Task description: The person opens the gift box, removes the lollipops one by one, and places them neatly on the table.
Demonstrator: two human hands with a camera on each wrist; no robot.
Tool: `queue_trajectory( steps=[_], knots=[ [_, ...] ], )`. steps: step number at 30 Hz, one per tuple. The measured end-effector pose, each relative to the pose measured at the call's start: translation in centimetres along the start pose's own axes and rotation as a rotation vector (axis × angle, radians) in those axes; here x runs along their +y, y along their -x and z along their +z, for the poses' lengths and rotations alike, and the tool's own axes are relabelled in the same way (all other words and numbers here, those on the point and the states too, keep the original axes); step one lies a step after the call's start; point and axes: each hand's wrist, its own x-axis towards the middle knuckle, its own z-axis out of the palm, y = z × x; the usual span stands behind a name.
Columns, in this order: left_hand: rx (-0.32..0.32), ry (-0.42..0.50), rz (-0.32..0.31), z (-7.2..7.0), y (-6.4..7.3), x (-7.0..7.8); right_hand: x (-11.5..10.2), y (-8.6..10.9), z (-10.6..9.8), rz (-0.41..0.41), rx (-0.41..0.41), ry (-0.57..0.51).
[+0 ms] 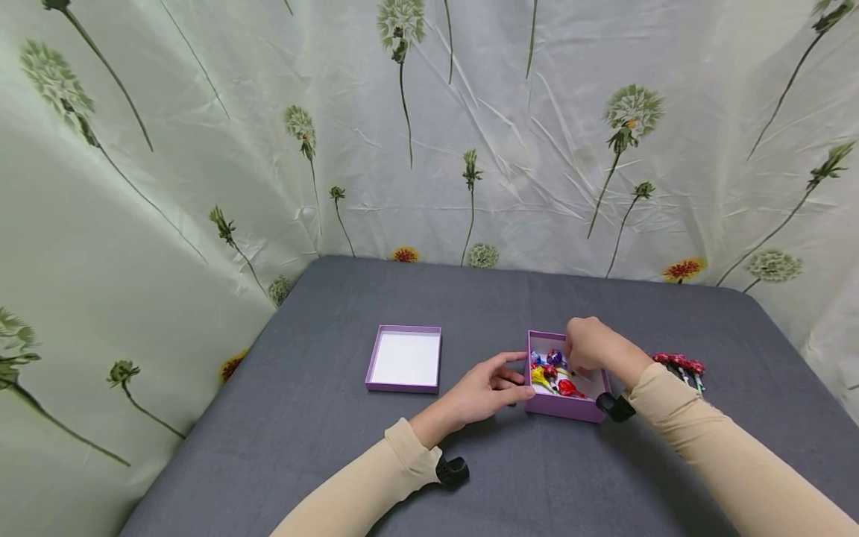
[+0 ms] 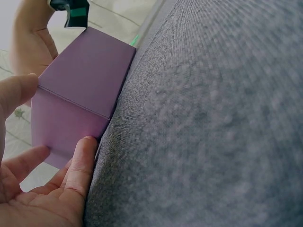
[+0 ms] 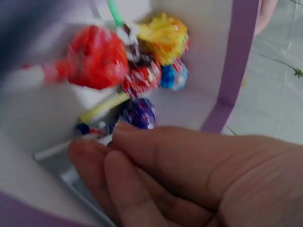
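Observation:
A purple box with a white inside stands right of centre on the table, holding several wrapped lollipops. Along its left side lies my left hand, extended fingers touching the wall and thumb at the near corner. My right hand reaches in over the right wall. Its thumb and fingertips pinch together at the stick of a purple lollipop, partly hidden by the fingers. In the right wrist view a red lollipop, a yellow one and a blue one lie nearby.
The shallow purple lid, white inside up, lies left of the box. Right of it, beyond my right forearm, several red lollipops lie side by side. A floral curtain hangs behind the grey table.

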Motion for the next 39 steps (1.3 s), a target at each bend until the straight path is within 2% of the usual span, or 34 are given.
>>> queue_trajectory(
  steps=[17, 32, 39],
  knots=[
    [-0.001, 0.0, -0.011, 0.0, 0.1, 0.2, -0.4, 0.2, 1.3, 0.026, 0.025, -0.025],
    [-0.005, 0.008, 0.0, 0.0, 0.2, 0.5, 0.2, 0.5, 0.6, 0.013, 0.028, -0.073],
    [-0.01, 0.007, 0.009, 0.0, 0.1, 0.3, 0.2, 1.1, 0.3, -0.02, 0.035, -0.115]
  ],
)
